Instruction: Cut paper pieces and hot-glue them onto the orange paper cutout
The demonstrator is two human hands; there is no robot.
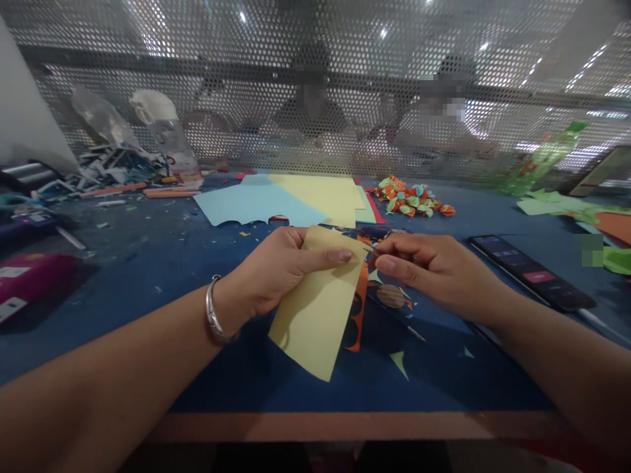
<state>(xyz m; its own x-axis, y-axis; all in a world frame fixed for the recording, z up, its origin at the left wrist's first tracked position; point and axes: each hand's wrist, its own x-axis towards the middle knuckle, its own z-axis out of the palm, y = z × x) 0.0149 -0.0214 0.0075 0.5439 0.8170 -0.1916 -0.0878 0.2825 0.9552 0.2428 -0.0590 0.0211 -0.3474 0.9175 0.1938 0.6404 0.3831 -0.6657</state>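
A piece of yellow paper [315,309] hangs tilted from my left hand [290,263], whose thumb presses flat on its upper part. Close to the paper's right edge, my right hand [424,263] is closed around small scissors [369,249]. Only a thin metal tip of them shows; the fingers hide the rest. Behind and below the yellow paper lies an orange paper strip [361,302] with curved cut-outs. Small pale green scraps [399,362] and a round brownish disc [390,296] are on the blue table under my hands.
Blue paper [246,202] and yellow sheets [335,194] lie ahead, beside a pile of small colourful paper pieces [411,197]. A phone [532,272] with a cable is at right. A white-lidded bottle [165,135] and a green bottle [549,157] stand before a perforated metal screen [227,79].
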